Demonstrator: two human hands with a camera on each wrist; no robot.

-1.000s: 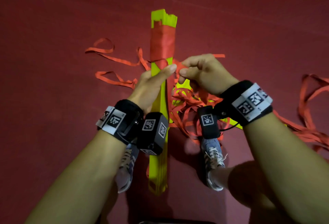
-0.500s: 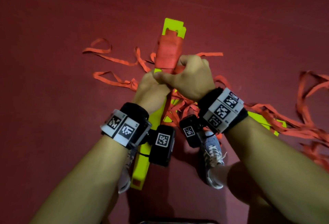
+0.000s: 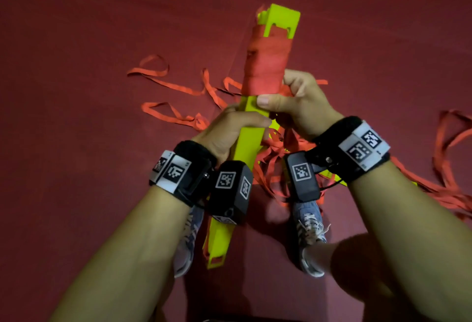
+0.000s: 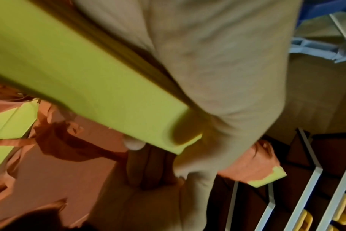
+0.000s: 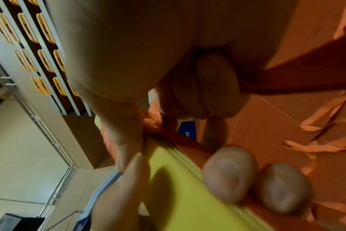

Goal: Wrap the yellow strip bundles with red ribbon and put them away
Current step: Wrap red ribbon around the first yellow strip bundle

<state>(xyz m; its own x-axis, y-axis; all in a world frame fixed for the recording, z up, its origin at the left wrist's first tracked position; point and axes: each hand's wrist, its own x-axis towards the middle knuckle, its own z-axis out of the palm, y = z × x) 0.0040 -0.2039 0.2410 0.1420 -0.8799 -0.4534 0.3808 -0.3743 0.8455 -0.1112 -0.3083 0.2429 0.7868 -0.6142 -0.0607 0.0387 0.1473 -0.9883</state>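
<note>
Centre frame, the left hand (image 3: pixel 229 132) curls round the yellow strip bundle (image 3: pixel 251 142), steadying it so the right hand (image 3: pixel 298 109) pinches the red ribbon (image 3: pixel 265 66) tight.

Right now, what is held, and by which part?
Both hands grip the yellow strip bundle: left hand at its bare middle, right hand just above, at the lower edge of the red ribbon wrap.

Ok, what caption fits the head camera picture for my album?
Left hand and right hand grip a long yellow strip bundle, partly wrapped in red ribbon, above a red floor.
</note>
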